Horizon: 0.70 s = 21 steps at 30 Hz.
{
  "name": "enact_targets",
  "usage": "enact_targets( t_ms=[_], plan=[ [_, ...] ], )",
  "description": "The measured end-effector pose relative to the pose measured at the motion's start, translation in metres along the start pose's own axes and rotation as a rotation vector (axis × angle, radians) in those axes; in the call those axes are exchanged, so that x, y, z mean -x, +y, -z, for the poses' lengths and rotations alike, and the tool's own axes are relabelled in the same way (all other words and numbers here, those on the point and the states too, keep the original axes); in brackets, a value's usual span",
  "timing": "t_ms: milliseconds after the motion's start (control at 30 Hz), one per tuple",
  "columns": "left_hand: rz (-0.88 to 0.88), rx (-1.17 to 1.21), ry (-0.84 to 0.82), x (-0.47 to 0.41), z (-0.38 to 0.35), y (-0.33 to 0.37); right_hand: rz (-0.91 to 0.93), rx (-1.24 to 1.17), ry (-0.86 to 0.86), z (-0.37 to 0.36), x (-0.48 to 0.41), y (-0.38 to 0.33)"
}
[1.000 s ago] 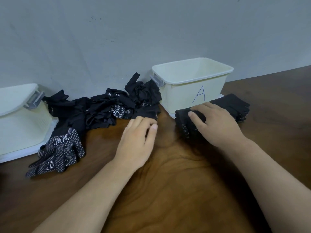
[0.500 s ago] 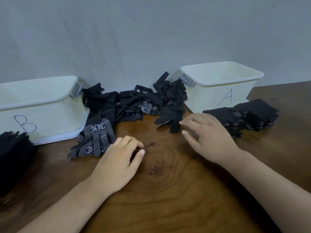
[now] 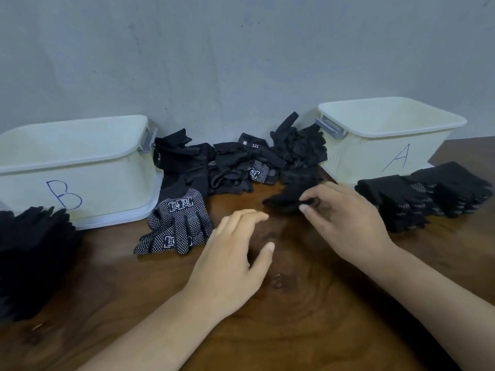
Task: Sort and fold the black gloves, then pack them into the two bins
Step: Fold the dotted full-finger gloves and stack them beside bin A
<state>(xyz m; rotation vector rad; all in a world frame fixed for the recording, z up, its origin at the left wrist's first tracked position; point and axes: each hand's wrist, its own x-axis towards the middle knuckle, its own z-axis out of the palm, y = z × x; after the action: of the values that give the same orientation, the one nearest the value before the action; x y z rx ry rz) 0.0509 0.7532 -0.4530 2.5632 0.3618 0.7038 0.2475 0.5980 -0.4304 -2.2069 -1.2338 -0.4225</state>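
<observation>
**A:** How far along is it?

**B:** Partway, I'd say. A right stack [image 3: 423, 199] sits by bin A [image 3: 388, 156] and a left stack [image 3: 32, 250] by bin B [image 3: 80, 167]. A loose heap [image 3: 241, 162] waits between the bins, and nothing shows inside either.

**A:** And the hands?

**B:** The right hand [image 3: 345, 220] pinches a black glove [image 3: 286, 199] at the heap's near edge. The left hand [image 3: 233, 263] hovers loosely curled, holding nothing.

**A:** How does the glove lie?

**B:** Roughly left to right on the table [image 3: 294, 317]. It's too blurred to tell cuff from fingers.
</observation>
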Motion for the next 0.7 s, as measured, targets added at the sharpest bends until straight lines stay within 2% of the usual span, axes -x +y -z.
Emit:
enact_targets(
  t_ms=[67,167,267,333,400,467,533,633,700],
  plan=[
    [-0.007,0.069,0.042,0.001,0.001,0.007,-0.002,-0.107,0.037,0.008,0.005,-0.015],
    [0.014,0.158,0.096,0.004,0.002,0.016,0.045,-0.304,-0.027,0.012,0.011,-0.034],
    [0.088,0.44,0.164,0.005,0.002,0.023,-0.105,-0.707,-0.207,0.018,0.013,-0.05],
    [0.131,0.654,0.184,0.004,0.005,0.026,-0.201,-0.819,-0.255,0.02,0.012,-0.055],
    [0.188,0.762,0.158,0.001,0.008,0.026,-0.284,-0.923,-0.268,0.022,0.01,-0.056],
    [0.26,0.884,0.061,-0.002,0.009,0.023,-0.352,-1.037,-0.278,0.023,0.009,-0.057],
    [0.294,1.011,0.0,-0.005,0.009,0.022,-0.388,-1.036,-0.289,0.022,0.009,-0.056],
    [0.328,0.995,0.084,-0.01,0.014,0.021,-0.452,-1.095,-0.373,0.019,0.008,-0.05],
    [0.386,0.888,0.152,-0.014,0.015,0.011,-0.5,-1.133,-0.526,0.019,0.006,-0.043]
  ],
)
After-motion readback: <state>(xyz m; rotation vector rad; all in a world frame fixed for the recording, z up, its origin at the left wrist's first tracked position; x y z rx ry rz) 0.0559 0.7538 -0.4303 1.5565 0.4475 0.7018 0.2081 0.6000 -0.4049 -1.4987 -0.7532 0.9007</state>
